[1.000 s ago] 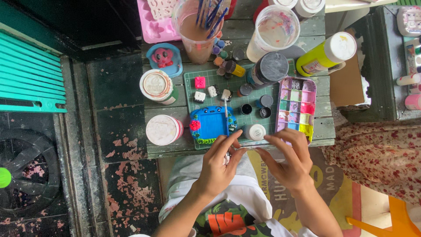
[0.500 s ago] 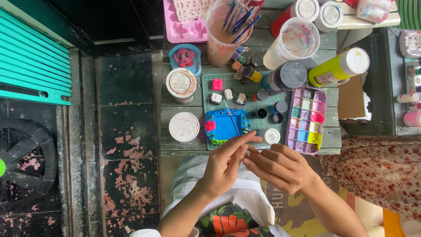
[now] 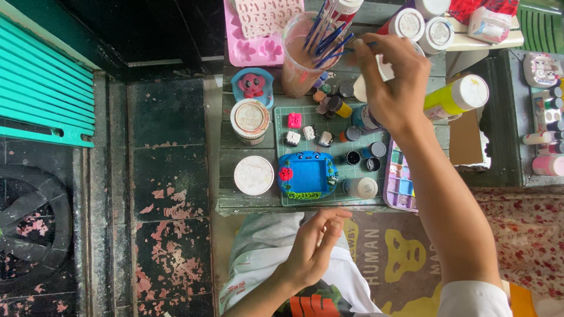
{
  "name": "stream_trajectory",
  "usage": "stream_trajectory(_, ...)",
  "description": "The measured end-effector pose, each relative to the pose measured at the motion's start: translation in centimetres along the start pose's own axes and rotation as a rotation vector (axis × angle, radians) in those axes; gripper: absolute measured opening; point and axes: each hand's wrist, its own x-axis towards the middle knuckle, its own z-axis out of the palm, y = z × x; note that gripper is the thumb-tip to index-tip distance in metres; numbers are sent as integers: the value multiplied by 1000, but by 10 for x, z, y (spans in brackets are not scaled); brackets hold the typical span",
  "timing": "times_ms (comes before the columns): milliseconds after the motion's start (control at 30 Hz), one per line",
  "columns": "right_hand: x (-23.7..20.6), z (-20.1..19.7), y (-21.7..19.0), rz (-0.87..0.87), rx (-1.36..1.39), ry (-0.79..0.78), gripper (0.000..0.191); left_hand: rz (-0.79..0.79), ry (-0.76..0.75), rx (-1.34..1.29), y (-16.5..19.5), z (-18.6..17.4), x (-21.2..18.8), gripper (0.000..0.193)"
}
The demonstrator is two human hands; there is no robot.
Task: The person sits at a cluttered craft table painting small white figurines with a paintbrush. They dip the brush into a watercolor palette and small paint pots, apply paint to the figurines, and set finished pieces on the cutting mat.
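Right hand (image 3: 390,82) has left the near edge of the worktop (image 3: 226,176) and is now stretched to the far side, at the clear brush cup (image 3: 299,58). Grip: thumb and forefinger pinched on the end of a blue brush handle (image 3: 343,47) sticking out of the cup; other fingers curled above it.

Left hand (image 3: 317,243) has pulled back off the worktop edge and sits over the lap, fingers loosely curled with tips near the thumb. Cannot tell whether it holds anything. A second ago both hands were side by side just in front of the blue clay frame (image 3: 306,174); half a second ago they were together, fingers touching.

The frame has not moved: flat on the green cutting mat (image 3: 346,176), near edge of the worktop, red flower at its left corner. White round lid (image 3: 254,175) just left of it, small white bottle (image 3: 360,188) just right, paint palette (image 3: 399,182) further right under the right forearm. Yellow-green bottle (image 3: 455,97) lies beside the right wrist. Camera view has shifted nearer.
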Motion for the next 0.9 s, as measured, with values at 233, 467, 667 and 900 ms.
stream_trajectory(233,13,20,1,20,5,-79,15,1,-139,61,-5,-9,-10,34)
stream_trajectory(467,19,21,1,71,43,-104,18,24,-153,165,-10,-10,-9,32)
stream_trajectory(667,21,23,3,55,46,-99,17,-136,-246,157,-11,-13,-10,29)
stream_trajectory(900,21,26,5,22,27,-56,16,-311,-242,202,3,-23,-8,27)
